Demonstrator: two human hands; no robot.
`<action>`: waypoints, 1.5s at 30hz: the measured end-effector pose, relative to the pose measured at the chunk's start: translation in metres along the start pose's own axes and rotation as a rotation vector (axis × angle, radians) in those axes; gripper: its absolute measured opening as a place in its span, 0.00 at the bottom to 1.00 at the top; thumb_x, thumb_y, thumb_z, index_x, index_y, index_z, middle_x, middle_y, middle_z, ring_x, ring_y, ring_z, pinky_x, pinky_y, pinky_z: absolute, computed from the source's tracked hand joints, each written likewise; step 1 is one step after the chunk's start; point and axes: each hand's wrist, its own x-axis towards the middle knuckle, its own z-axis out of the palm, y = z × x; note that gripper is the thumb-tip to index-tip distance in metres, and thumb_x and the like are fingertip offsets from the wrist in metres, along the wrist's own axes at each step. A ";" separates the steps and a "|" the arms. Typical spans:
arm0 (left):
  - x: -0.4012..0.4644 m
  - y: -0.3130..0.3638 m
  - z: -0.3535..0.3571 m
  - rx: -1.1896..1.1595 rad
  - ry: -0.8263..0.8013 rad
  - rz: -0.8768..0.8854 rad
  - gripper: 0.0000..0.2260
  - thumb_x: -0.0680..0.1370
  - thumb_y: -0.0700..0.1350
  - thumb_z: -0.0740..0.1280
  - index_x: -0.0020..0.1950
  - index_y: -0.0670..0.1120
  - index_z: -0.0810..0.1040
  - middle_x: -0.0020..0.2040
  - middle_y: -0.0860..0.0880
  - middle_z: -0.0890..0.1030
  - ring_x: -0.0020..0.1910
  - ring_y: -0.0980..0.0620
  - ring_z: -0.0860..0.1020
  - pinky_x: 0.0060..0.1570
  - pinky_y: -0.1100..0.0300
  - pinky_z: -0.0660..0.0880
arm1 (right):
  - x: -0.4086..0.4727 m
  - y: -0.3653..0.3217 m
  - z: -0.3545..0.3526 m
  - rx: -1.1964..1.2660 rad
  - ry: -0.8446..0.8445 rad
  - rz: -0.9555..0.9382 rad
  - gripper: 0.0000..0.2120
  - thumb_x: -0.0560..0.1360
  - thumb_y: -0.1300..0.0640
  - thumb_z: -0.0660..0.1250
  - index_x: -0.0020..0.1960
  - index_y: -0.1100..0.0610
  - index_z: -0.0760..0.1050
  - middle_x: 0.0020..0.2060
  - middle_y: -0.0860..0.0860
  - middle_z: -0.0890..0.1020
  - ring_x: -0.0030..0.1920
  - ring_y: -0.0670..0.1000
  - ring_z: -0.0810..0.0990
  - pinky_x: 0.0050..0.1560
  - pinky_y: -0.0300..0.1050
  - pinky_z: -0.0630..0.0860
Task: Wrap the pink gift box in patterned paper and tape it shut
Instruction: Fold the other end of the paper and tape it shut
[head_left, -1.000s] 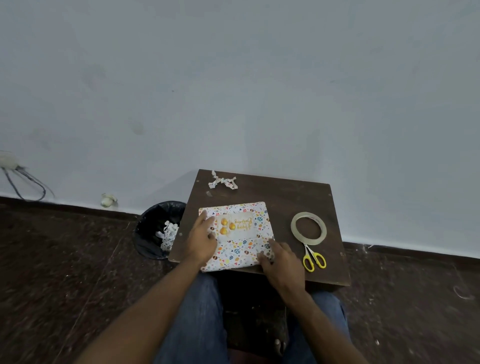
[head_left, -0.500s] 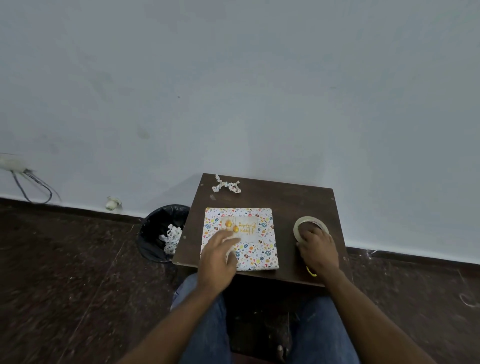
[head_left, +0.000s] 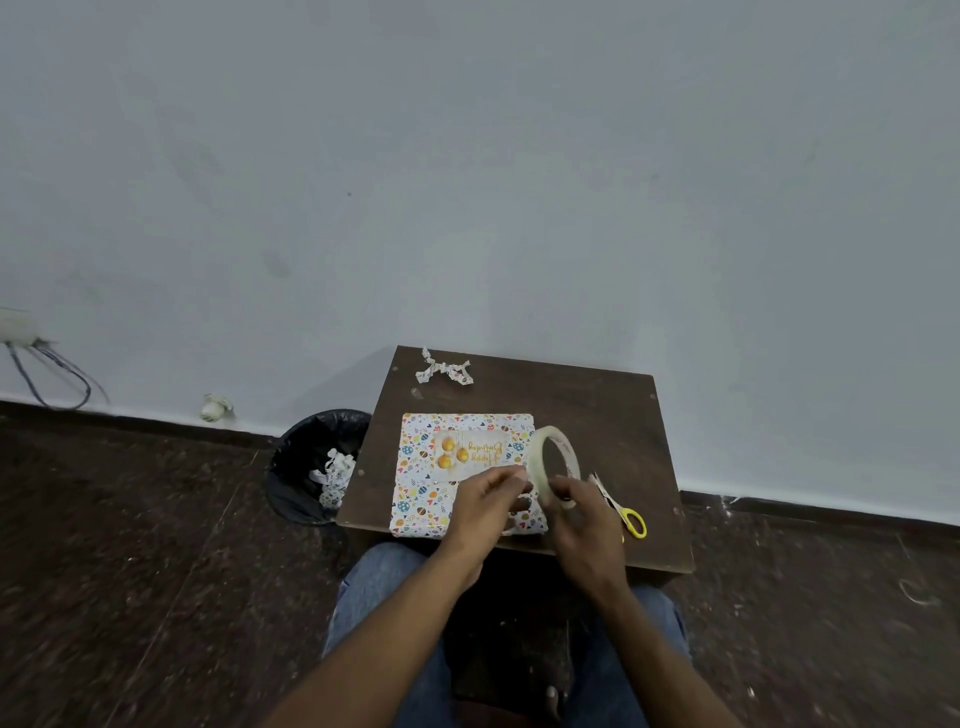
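Observation:
The gift box (head_left: 431, 483), fully covered in white patterned paper with a gold "Happy Birthday" label, lies flat on the small dark wooden table (head_left: 597, 410). My right hand (head_left: 582, 519) holds the clear tape roll (head_left: 553, 460) upright above the box's right edge. My left hand (head_left: 483, 504) hovers over the box's near right part, its fingertips pinching at the roll's left rim. No pink shows anywhere on the box.
Yellow-handled scissors (head_left: 626, 514) lie on the table right of my hands. A crumpled paper scrap (head_left: 441, 368) sits at the table's far left corner. A black bin (head_left: 317, 462) with paper offcuts stands on the floor left of the table.
My right hand lifted the tape roll off the table and brought it left over the box. My left hand left the box top and rose to meet the roll.

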 end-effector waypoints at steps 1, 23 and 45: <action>-0.002 0.003 0.002 -0.058 -0.015 -0.039 0.06 0.80 0.44 0.67 0.51 0.47 0.84 0.48 0.49 0.86 0.48 0.51 0.84 0.50 0.54 0.78 | -0.004 -0.002 0.003 0.014 -0.021 0.009 0.10 0.75 0.53 0.69 0.52 0.58 0.81 0.46 0.48 0.83 0.48 0.51 0.80 0.54 0.32 0.71; -0.015 -0.011 0.001 0.785 0.147 0.596 0.03 0.78 0.46 0.69 0.44 0.50 0.81 0.45 0.60 0.77 0.48 0.59 0.75 0.45 0.63 0.73 | -0.016 -0.023 -0.003 -0.057 -0.006 0.273 0.11 0.75 0.50 0.69 0.57 0.47 0.77 0.40 0.45 0.83 0.41 0.47 0.81 0.44 0.49 0.79; -0.015 0.003 -0.006 0.593 -0.117 0.714 0.05 0.75 0.54 0.65 0.45 0.54 0.76 0.45 0.56 0.78 0.49 0.56 0.78 0.47 0.64 0.73 | -0.018 -0.020 -0.017 0.238 -0.139 0.178 0.17 0.78 0.54 0.69 0.59 0.34 0.72 0.48 0.40 0.84 0.49 0.42 0.83 0.52 0.49 0.81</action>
